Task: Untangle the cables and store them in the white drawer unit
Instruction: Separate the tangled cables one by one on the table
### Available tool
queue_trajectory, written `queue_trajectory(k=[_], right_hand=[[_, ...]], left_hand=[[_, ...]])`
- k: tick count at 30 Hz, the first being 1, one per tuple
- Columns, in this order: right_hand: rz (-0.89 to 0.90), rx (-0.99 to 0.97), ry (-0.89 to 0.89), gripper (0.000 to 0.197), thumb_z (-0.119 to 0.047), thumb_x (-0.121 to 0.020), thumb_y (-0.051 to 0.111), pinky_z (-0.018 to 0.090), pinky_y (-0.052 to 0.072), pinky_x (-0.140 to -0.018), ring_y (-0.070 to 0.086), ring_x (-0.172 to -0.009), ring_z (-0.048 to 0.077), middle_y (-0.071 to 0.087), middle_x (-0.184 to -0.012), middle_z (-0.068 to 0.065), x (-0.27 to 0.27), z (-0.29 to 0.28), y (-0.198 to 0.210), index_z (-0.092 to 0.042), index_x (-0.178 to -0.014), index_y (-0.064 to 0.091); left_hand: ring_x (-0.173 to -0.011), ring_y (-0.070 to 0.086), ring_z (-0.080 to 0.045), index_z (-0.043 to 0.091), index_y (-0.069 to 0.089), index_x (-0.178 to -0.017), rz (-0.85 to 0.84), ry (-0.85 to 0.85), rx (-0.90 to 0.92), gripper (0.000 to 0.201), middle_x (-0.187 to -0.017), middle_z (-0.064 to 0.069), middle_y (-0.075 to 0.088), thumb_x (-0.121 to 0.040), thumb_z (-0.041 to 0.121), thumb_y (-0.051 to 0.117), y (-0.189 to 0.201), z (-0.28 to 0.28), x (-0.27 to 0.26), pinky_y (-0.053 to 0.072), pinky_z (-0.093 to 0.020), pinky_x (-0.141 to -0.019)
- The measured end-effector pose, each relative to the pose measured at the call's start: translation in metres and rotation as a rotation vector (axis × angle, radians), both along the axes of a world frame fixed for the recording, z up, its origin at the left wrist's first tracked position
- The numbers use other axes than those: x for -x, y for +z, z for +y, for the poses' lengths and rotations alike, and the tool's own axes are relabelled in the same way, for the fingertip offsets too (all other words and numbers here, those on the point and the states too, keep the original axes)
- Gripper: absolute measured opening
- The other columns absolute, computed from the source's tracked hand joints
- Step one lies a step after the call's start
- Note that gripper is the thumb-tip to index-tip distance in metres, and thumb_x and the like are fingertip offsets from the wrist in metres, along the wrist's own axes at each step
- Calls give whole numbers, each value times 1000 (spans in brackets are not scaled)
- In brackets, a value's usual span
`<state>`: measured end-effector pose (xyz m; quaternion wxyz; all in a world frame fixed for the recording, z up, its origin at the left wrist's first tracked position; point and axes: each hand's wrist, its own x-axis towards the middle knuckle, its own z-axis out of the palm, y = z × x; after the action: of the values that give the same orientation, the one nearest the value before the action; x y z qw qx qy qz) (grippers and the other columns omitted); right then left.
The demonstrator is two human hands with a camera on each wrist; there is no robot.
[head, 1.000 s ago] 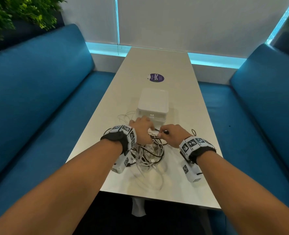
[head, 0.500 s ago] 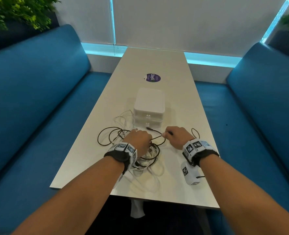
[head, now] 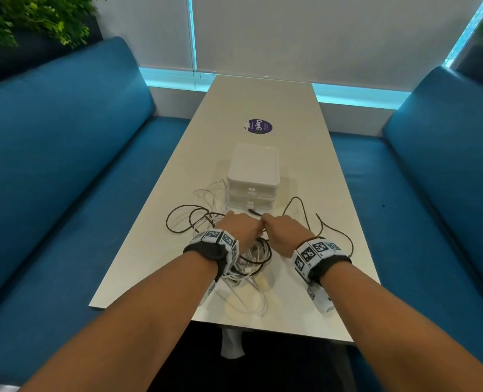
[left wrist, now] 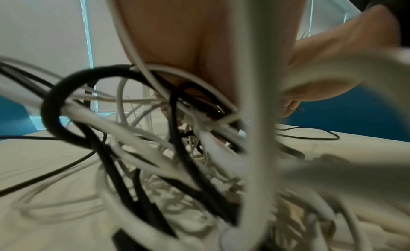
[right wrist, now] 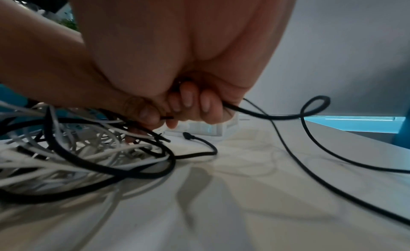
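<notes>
A tangle of white and black cables (head: 253,257) lies on the white table (head: 263,97) just in front of the white drawer unit (head: 253,168), whose two drawers are closed. My left hand (head: 241,225) sits over the tangle with fingers curled into several strands (left wrist: 195,104). My right hand (head: 281,230) touches it knuckle to knuckle. Its fingers (right wrist: 188,100) are wrapped round a thin black cable (right wrist: 277,116). That cable runs out in loops to the right (head: 335,232). Another black loop (head: 182,219) lies to the left. A loose black plug end (right wrist: 188,136) rests before the drawer unit (right wrist: 206,131).
A round purple sticker (head: 258,126) is stuck on the table beyond the drawer unit. Blue upholstered benches (head: 64,165) (head: 438,171) flank the table on both sides. White cable loops (head: 246,302) reach close to the near table edge. Plants stand at the upper left.
My hands have come together from being apart and now touch. The black cable has been pulled out into wider loops on the right side.
</notes>
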<state>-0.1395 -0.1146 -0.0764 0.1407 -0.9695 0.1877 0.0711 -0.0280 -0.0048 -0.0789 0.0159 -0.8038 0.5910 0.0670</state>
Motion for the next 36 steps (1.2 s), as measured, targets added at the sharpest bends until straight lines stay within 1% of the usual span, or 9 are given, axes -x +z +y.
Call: queue_trajectory(k=[4, 11, 15, 20, 24, 28, 31, 34, 36], right_hand=[[21, -44, -13, 25, -26, -99, 37, 41, 52, -76, 61, -85, 30, 66, -98, 14, -2, -1, 3, -12, -104, 57], [43, -173, -98, 24, -29, -99, 41, 32, 41, -71, 59, -88, 25, 66, -96, 7, 2, -10, 1, -15, -101, 60], [66, -171, -163, 20, -33, -98, 36, 33, 40, -67, 56, -81, 24, 59, -89, 4, 6, -18, -3, -21, -91, 51], [64, -5, -103, 25, -35, -100, 34, 40, 51, -73, 58, -79, 30, 57, -90, 9, 9, -15, -2, -16, -108, 49], [-56, 65, 58, 25, -35, -100, 37, 41, 52, -73, 61, -82, 30, 65, -94, 11, 3, -6, 1, -19, -111, 53], [-52, -36, 70, 23, -34, -104, 38, 37, 46, -72, 58, -83, 27, 64, -90, 8, 0, -8, 0, -18, -99, 53], [-53, -82, 29, 25, -39, -103, 39, 34, 42, -69, 54, -79, 24, 59, -84, 4, 3, -11, 3, -19, -97, 52], [-63, -112, 0, 29, -44, -102, 41, 33, 40, -67, 54, -77, 21, 59, -83, 4, 5, -9, 2, -18, -98, 54], [-73, -139, -5, 27, -44, -102, 42, 33, 40, -66, 54, -76, 22, 60, -80, 4, 6, -9, 1, -20, -92, 51]], left_hand=[[-92, 62, -22, 26, 62, -107, 7, -15, 6, 18, -96, 3, 69, -102, 21, 46, -4, 0, -3, 30, -35, -80], [-107, 53, -25, 17, 61, -110, 9, -4, -43, 25, -112, -5, 60, -106, 27, 39, 0, 1, -6, 34, -39, -96], [-106, 55, -25, 19, 62, -108, 52, -21, -51, 21, -109, -4, 61, -105, 26, 42, -2, 6, -15, 30, -34, -89], [-81, 52, -24, 20, 59, -98, 24, -11, -19, 21, -89, -1, 63, -105, 25, 39, 6, 5, -8, 32, -33, -81], [-87, 64, -23, 23, 61, -101, 50, -1, 8, 20, -90, 3, 68, -103, 27, 41, 6, 2, -7, 44, -39, -89], [-85, 63, -25, 18, 59, -99, 84, 8, 17, 25, -91, -1, 66, -105, 32, 40, 7, 7, -8, 46, -35, -80], [-80, 59, -23, 17, 60, -91, 238, 63, 88, 32, -82, 2, 60, -104, 42, 43, 5, 10, -13, 44, -33, -72], [-76, 63, -16, 20, 68, -90, 421, 115, 181, 36, -79, 6, 65, -97, 51, 51, -5, 14, -22, 50, -32, -68], [-76, 64, -11, 24, 71, -91, 459, 118, 203, 32, -82, 8, 68, -95, 51, 56, -11, 18, -24, 53, -32, -70]])
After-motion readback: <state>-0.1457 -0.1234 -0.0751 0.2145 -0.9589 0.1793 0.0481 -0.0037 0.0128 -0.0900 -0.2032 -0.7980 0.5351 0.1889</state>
